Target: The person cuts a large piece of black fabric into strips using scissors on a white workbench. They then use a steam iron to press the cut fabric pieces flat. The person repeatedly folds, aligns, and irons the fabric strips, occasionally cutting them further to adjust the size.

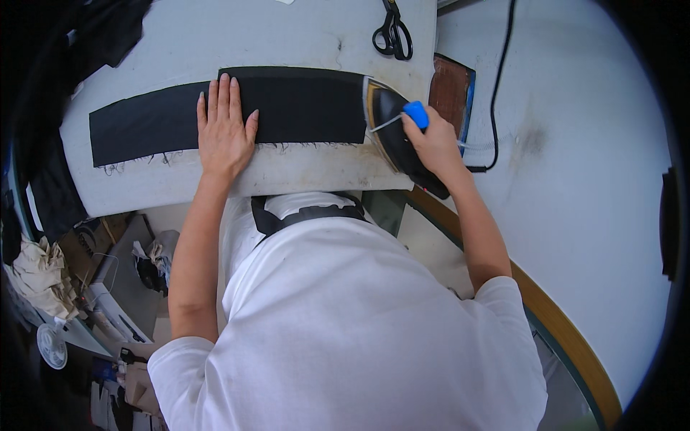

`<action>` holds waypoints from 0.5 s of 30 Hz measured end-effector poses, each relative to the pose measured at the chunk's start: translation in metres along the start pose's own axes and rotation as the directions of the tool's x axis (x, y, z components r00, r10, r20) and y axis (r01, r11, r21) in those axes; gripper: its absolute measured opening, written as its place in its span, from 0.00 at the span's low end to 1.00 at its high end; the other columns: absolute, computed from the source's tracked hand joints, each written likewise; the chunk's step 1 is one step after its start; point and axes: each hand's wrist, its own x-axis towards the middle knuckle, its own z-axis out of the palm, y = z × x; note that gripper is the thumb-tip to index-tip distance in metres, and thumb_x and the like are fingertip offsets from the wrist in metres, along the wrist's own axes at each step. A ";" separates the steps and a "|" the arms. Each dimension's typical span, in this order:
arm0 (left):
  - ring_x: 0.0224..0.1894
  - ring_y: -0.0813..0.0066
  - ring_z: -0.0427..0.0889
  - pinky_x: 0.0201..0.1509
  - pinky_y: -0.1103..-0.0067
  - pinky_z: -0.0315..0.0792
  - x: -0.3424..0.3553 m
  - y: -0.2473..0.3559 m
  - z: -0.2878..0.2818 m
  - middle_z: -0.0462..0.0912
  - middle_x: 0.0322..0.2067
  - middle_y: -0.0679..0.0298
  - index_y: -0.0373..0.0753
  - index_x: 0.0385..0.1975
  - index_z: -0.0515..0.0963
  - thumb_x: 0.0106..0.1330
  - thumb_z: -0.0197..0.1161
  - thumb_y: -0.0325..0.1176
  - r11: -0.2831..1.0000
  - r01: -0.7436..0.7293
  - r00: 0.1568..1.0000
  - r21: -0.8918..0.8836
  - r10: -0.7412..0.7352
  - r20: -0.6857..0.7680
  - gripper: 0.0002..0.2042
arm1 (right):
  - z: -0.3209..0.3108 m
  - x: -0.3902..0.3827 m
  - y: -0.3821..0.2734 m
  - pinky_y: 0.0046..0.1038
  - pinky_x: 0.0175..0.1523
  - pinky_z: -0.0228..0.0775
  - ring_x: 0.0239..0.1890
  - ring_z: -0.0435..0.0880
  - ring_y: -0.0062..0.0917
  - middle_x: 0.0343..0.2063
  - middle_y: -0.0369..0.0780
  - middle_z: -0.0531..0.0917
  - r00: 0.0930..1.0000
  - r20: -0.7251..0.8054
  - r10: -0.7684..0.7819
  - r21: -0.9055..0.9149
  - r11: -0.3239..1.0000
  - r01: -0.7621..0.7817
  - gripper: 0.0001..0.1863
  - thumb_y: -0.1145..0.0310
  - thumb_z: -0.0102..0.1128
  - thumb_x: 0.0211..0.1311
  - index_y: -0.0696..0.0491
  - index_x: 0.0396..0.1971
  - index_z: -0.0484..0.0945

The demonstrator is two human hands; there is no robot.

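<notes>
- The left hand (226, 140) lies flat on the black cloth, palm down; its four fingers are straight and only slightly spread, pointing to the far side, and the thumb stands apart on the right.
- The right hand (435, 144) is closed around the handle of an iron (388, 115), beside its blue part.
- The iron is at the right end of the cloth, with its narrow end toward the far side. Whether it covers some of the cloth edge, I cannot tell.
- The black cloth (309, 104) is lying in a long band across the white padded table (287, 32), near its near edge. Its far edge makes a small step next to the left fingers; if it is one piece or two overlapping, I cannot tell.
- Loose threads hang along the near edge of the cloth.
- A pair of black scissors (392, 32) lies on the far right of the padded table, its handles toward the near side.
- Right of the iron there is a reddish-brown plate (450, 93), and past it a black cord (494, 86) runs over a white surface (575, 179).
- On the left, lower down, are a bundle of beige cloth (43, 276) and a small white fan (52, 346).
</notes>
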 end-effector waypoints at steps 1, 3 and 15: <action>0.76 0.61 0.48 0.78 0.64 0.39 0.000 0.000 -0.002 0.53 0.74 0.58 0.37 0.73 0.54 0.74 0.45 0.48 1.000 0.003 1.000 -0.009 -0.003 0.000 0.32 | -0.005 -0.002 0.010 0.45 0.40 0.74 0.33 0.83 0.54 0.28 0.58 0.82 1.000 -0.028 0.014 -0.009 1.000 -0.014 0.22 0.53 0.61 0.63 0.61 0.37 0.79; 0.76 0.61 0.49 0.78 0.64 0.39 -0.001 -0.002 0.001 0.53 0.74 0.58 0.37 0.73 0.54 0.74 0.46 0.47 0.997 -0.002 1.000 -0.075 0.000 -0.026 0.31 | -0.010 -0.007 0.014 0.43 0.38 0.74 0.32 0.83 0.53 0.27 0.57 0.82 0.996 -0.078 0.033 -0.026 0.999 -0.035 0.21 0.54 0.62 0.63 0.61 0.37 0.79; 0.76 0.61 0.51 0.78 0.63 0.40 -0.015 -0.045 -0.012 0.55 0.73 0.58 0.36 0.71 0.58 0.73 0.48 0.42 0.995 0.014 0.996 -0.099 -0.022 -0.082 0.29 | 0.059 -0.009 -0.159 0.46 0.35 0.77 0.28 0.83 0.53 0.24 0.58 0.82 0.946 0.195 -0.259 0.005 0.965 0.263 0.20 0.57 0.60 0.64 0.63 0.34 0.75</action>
